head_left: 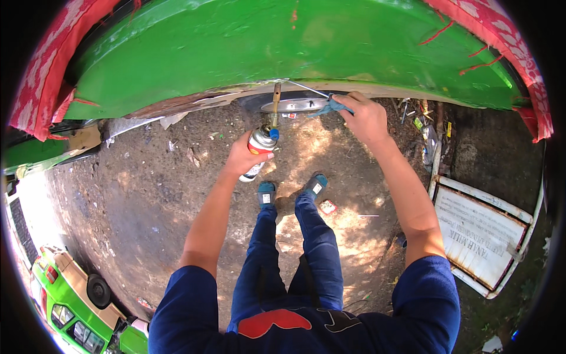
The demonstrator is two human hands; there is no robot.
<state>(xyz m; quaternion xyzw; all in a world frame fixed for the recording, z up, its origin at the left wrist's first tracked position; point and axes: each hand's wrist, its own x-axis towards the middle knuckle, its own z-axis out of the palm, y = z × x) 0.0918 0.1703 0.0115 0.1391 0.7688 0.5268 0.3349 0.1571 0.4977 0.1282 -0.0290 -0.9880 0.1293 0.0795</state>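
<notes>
My left hand (pixel 240 157) is closed around the can of a gas torch (pixel 260 141), with its fingers mostly hidden behind it. The torch's brass-coloured burner tube points up to the lower edge of a green painted vehicle panel (pixel 265 53). No flame can be made out. In my right hand (pixel 367 120) a blue cloth (pixel 333 107) is pinched round the end of a thin metal rod (pixel 308 88). The rod's far tip meets the panel edge, right by the mouth of the burner tube.
Red patterned fabric (pixel 50 71) hangs at both sides of the panel. Below it is a shiny oval metal piece (pixel 300 105). A rusty white-framed sign (pixel 480 236) lies at right. Dirt ground (pixel 159 200) holds scattered litter. A green vehicle (pixel 73 318) stands lower left.
</notes>
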